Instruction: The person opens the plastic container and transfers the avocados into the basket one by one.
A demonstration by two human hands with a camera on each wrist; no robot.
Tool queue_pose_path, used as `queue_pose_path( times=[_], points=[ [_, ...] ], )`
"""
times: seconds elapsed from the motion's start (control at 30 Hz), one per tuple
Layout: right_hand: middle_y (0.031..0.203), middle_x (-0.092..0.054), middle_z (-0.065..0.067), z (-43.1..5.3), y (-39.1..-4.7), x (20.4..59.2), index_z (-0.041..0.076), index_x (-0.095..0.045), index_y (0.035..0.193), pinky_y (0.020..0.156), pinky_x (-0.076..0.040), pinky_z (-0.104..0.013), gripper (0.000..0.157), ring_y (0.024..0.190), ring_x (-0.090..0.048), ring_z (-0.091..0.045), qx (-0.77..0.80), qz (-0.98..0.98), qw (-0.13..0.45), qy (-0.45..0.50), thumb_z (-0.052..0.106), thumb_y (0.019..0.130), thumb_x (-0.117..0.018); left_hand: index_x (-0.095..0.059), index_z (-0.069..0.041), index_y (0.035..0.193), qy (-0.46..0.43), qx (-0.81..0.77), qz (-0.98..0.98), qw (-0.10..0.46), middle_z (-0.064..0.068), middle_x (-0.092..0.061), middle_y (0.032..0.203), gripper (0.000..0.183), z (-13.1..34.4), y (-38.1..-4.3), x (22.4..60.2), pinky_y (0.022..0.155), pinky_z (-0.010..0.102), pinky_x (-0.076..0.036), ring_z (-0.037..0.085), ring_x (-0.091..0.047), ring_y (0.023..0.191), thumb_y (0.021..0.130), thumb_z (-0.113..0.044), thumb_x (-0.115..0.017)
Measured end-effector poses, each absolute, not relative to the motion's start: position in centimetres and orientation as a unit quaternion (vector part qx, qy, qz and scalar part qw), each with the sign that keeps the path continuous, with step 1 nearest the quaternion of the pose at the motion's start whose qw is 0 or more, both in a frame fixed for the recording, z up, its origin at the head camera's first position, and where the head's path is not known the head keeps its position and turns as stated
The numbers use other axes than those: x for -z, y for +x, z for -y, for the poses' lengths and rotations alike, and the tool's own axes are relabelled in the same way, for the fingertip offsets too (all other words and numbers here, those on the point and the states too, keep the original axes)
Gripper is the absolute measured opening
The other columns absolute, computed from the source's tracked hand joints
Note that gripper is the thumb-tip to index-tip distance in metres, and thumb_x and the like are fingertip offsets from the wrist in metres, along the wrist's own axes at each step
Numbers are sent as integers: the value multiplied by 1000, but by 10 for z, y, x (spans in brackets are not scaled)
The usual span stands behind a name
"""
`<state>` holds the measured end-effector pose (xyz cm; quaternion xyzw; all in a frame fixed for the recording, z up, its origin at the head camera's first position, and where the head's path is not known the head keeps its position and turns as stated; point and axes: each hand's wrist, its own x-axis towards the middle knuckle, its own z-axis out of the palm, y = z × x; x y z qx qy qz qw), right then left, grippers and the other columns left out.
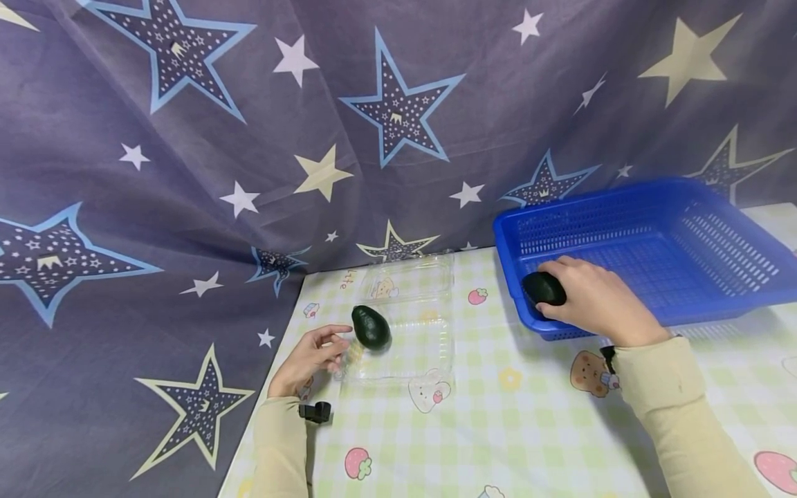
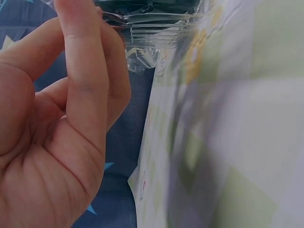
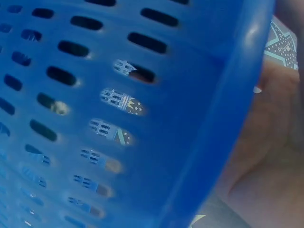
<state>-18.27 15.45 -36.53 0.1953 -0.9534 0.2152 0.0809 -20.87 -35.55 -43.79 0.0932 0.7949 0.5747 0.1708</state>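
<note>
A dark green avocado (image 1: 544,288) is gripped by my right hand (image 1: 588,299) at the left end of the blue basket (image 1: 661,200). In the right wrist view the basket's slotted wall (image 3: 156,109) hides the avocado and most of that hand (image 3: 266,147). A second avocado (image 1: 371,328) lies in the left part of a clear plastic clamshell box (image 1: 429,353), whose lid is folded back. My left hand (image 1: 316,354) is beside the box's left edge, its fingers loosely bent close to this avocado. The left wrist view shows the fingers by the ribbed plastic wall (image 2: 156,35); contact is unclear.
A checked tablecloth (image 1: 473,436) with printed cartoon figures covers the table. Behind it and to the left hangs a dark curtain (image 1: 205,297) with stars. The basket stands against the back right, and the clear box at the left.
</note>
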Motion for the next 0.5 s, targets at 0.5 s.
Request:
queue_pose_path(
  times=[0.5],
  points=[
    [119, -60, -26, -156, -186, 367, -2, -57, 130, 77, -56, -56, 58, 96, -62, -39, -254, 950, 39, 180, 25, 84, -78, -46, 4, 143, 97, -568, -800, 166, 11, -58, 96, 50, 355, -208, 437, 61, 27, -62, 9, -63, 67, 100, -15, -62]
  ],
)
